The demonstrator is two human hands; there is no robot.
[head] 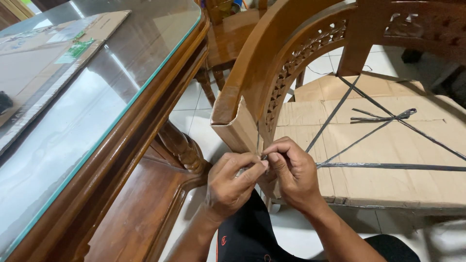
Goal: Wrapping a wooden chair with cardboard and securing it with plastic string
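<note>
Two hands pinching a dark strap at a cardboard-wrapped chair arm

Both hands meet at one spot, just below the cardboard sleeve (236, 127) folded round the end of the wooden chair arm (272, 58). The left hand (232, 184) and the right hand (293, 172) are pressed close, thumb and forefinger tips pinching a thin dark strap (388, 166) where it comes off the sleeve's lower edge. Whether a knot sits between the fingertips cannot be told; they cover it.

Judged from the hold, the step calls for:
1. Keeping the strap taut while the fingertips work, so the sleeve does not slide on the curved arm.
2. Holding the pinch close to the cardboard edge; slack there would loosen the wrap.
3. Pulling in line with the strap, as a sideways tug could tear the folded corner.

More strapping crosses a flat cardboard sheet (398, 145) over the chair seat, gathered in a knot (405, 114) near the middle.

To the left stands a wooden worktop (145, 104) under a glass pane, carrying flattened cardboard (34, 68). White floor tiles (191, 106) show beneath, and a second chair (228, 39) stands beyond.
</note>
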